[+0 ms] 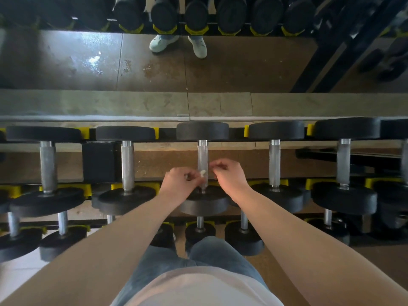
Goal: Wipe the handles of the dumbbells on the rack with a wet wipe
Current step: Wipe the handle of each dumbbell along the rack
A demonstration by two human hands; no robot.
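Observation:
Several black dumbbells with silver knurled handles lie across the top tier of a rack [99, 160] with yellow cradles. The middle dumbbell's handle [202, 155] runs away from me between my two hands. My left hand [180, 183] pinches a small white wet wipe [202, 172] against the near part of that handle. My right hand [228, 175] has its fingers curled just right of the handle; whether it holds part of the wipe is unclear. The handle's near end is partly hidden by my hands.
Neighbouring handles stand at the left [127, 164] and right [274, 162]. A lower tier of smaller dumbbells [199, 230] lies near my legs. A wall mirror [154, 62] behind the rack reflects brown floor, white shoes and another dumbbell row.

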